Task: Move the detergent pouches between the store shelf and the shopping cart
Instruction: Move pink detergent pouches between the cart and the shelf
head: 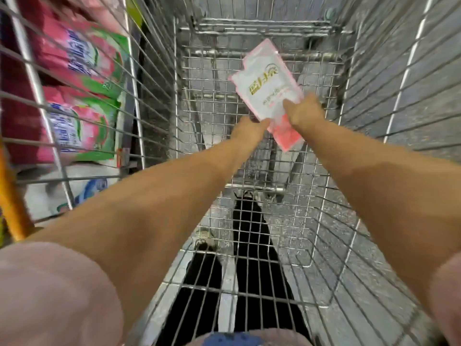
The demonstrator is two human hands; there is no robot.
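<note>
- detergent pouch [267, 83]: white with pink edges and gold print, held flat-ish and tilted inside the shopping cart [374, 78], toward its far end and right of centre; cannot tell if it touches the wire bottom
- right hand [304, 113]: clamped on the pouch's near end, thumb on the printed face
- left hand [250, 131]: pinches the pouch's near left edge, just beside the right hand; image blurred here
- both arms reach in over the cart's near end, pink sleeves [57, 293] at the shoulders
- shelf [82, 168] left of the cart, seen through its left wall: pink-and-green bags [84, 56] stacked, a white pack [74, 196] below
- yellow post [11, 198] at the far left
- dark-trousered legs [252, 236] and grey floor [424, 108] show through the wire
</note>
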